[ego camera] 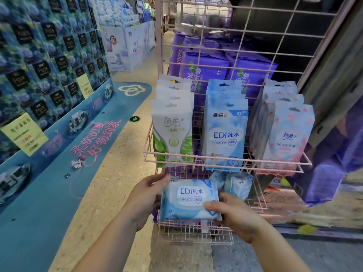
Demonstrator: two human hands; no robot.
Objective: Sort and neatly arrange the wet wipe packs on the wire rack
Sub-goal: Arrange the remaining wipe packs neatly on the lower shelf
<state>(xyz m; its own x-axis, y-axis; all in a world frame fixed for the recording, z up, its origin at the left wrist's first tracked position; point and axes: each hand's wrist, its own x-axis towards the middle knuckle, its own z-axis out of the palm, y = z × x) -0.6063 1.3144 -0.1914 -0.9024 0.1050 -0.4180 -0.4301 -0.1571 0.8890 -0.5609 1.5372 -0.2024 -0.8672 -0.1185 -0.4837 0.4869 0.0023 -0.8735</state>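
Wire rack (227,157) pale pink. Upper basket rows: white packs with green leaves (172,132), light blue-and-white packs (225,132), pink-and-blue blotched packs (287,140), maybe a floral print. Held pack (189,199) blue-white, blue lettering. Purple packs (204,65) behind.

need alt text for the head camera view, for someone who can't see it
Both hands, left and right, hold a blue EDI wet wipe pack over the lower basket of a pink wire rack. On the shelf above stand three rows of packs: green-and-white, blue, pink.
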